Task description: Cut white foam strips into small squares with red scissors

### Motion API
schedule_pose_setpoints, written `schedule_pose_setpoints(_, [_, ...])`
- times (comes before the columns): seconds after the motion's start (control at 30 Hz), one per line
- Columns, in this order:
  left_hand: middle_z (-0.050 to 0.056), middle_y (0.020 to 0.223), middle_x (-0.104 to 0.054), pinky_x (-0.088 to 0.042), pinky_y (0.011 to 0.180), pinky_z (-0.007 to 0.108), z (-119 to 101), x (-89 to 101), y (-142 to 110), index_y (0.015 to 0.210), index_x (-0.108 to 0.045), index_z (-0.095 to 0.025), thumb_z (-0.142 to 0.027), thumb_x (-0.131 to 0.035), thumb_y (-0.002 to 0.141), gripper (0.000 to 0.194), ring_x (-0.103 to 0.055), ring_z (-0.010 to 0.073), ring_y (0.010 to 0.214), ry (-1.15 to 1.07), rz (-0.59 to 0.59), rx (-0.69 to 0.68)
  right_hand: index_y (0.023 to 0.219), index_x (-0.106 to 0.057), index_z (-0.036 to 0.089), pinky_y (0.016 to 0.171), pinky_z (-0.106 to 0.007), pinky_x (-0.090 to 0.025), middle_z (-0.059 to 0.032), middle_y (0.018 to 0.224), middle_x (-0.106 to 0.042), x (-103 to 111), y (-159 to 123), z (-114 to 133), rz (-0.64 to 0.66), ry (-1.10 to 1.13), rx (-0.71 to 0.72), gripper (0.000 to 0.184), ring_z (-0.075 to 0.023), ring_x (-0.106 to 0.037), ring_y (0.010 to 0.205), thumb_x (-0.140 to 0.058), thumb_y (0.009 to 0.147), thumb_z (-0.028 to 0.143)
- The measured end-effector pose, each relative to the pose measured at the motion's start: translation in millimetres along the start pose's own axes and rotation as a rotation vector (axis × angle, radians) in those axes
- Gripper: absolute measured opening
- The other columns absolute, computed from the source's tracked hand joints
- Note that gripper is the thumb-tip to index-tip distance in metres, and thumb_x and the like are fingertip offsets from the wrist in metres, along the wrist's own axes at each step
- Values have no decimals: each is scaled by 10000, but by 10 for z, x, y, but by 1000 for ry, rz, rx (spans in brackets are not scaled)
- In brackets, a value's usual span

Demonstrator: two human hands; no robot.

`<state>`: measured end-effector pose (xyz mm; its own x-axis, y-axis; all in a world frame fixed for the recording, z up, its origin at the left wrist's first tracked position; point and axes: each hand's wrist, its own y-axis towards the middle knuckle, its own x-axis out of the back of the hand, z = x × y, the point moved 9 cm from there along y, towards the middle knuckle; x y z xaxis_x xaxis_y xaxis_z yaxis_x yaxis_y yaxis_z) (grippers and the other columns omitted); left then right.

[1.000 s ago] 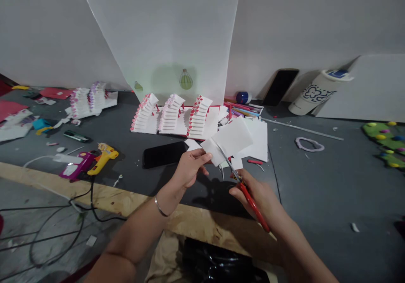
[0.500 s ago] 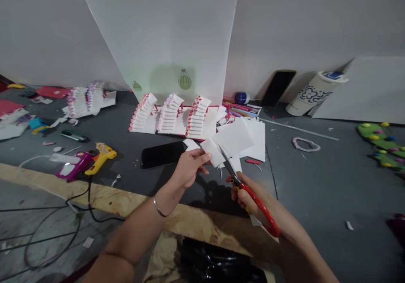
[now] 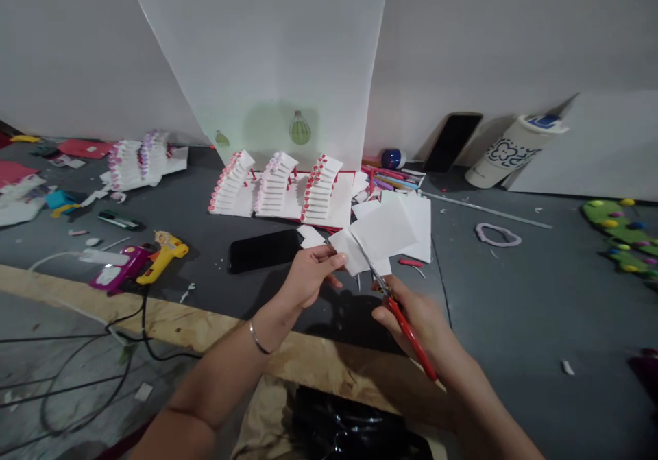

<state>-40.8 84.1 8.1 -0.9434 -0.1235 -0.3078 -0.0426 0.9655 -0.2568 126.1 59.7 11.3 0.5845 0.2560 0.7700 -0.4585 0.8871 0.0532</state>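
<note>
Scissors point(image 3: 395, 309) have closed since half a second ago: handles were wide apart then, now together, blades shut or nearly so. Left hand and paper have hardly shifted.

Paper point(image 3: 354, 256), small, white, is up in front of the person, just above the table point(image 3: 493, 309). Left hand point(image 3: 311, 273) pinches its near left edge, thumb on top, fingers beneath. Right hand point(image 3: 429, 326) is wrapped round the red handles, thumb and fingers drawn in. Blades point away from the person and run along the paper's right side, between it and a larger white sheet point(image 3: 388, 225); can't tell if the two are joined.

More white card point(image 3: 421, 234) under the sheet, red stick point(image 3: 411, 263) near it. Phone point(image 3: 264, 251) flat, left of the paper, just beyond the left hand. Behind the phone, three curved white strips point(image 3: 319, 192) with red or pink tips, in a row before a tall white panel point(image 3: 267, 42). Pencils point(image 3: 393, 182) bunched right of them. Farther left: yellow glue gun point(image 3: 163, 258) beside a purple box point(image 3: 120, 264), green stapler point(image 3: 119, 220). Farther right: pale ring point(image 3: 497, 234), tilted cup point(image 3: 511, 151), second phone point(image 3: 455, 141) leaning on the wall
</note>
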Motion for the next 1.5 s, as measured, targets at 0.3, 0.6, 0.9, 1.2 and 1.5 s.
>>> schedule_pose_setpoints(0.3, [55, 688, -673, -441, 406, 167, 1, 3, 0, 668, -709, -115, -373, -814, 564, 297, -584, 120, 611, 5, 6, 13, 942, -545, 223, 444, -272, -355, 20, 480, -555, 1, 11, -27, -61, -46, -12, 510, -212, -580, 417, -382, 858, 699])
schedule_pose_setpoints(0.6, [36, 650, -635, -461, 414, 175, 80, -66, -20, 667, -708, -111, -366, -831, 545, 308, -564, 121, 612, 12, 25, 24, 993, -536, 195, 450, -266, -356, 0, 548, -594, 83, 23, 38, -69, -40, 17, 536, -193, -570, 442, -391, 854, 693])
schedule_pose_setpoints(0.9, [55, 722, -667, -462, 411, 164, 102, -62, -9, 736, -727, -111, -380, -816, 577, 324, -585, 118, 620, -15, 38, 29, 866, -572, 230, 434, -260, -332, -6, 490, -583, 62, 51, -6, -103, -69, -54, 562, -218, -595, 421, -332, 845, 738])
schedule_pose_setpoints(1.2, [16, 684, -576, -518, 507, 193, 182, -86, 3, 704, -660, -118, -357, -797, 611, 291, -549, 105, 640, 3, 108, 97, 795, -569, 237, 437, -234, -352, 50, 456, -480, 76, 65, -115, -108, 208, -118, 422, -128, -448, 380, -507, 817, 653])
schedule_pose_setpoints(1.5, [-3, 742, -575, -397, 404, 154, 172, 10, 107, 891, -649, -150, -416, -717, 675, 349, -482, 79, 581, 148, 63, 28, 975, -528, 209, 402, -214, -405, 65, 539, -487, 210, 67, -297, -260, 708, -289, 376, -108, -477, 417, -529, 851, 565])
